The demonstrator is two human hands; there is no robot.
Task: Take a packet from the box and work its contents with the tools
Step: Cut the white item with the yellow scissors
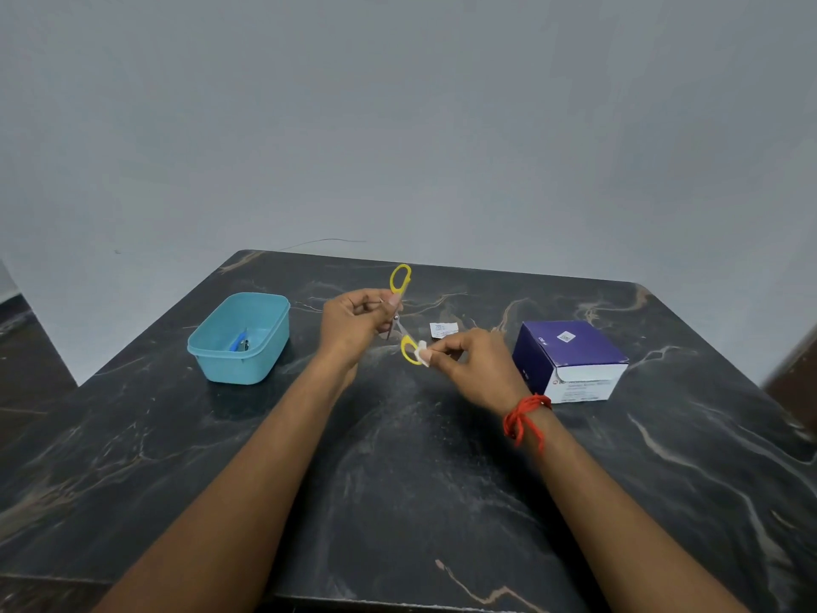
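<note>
the left hand (353, 323) has its fingers curled round the middle of the yellow-handled scissors (396, 318), held above the dark table (398, 457). the right hand (473, 360) pinches a small white pad (423, 347) against the lower handle loop. a white packet (443, 330) lies just behind, between the hands and the purple box (570, 356). far left, a teal tub (265, 347) holds a blue tool (238, 341).

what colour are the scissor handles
Yellow, on both loops of the scissors, which the left hand holds. Clearest in the head view.
</note>
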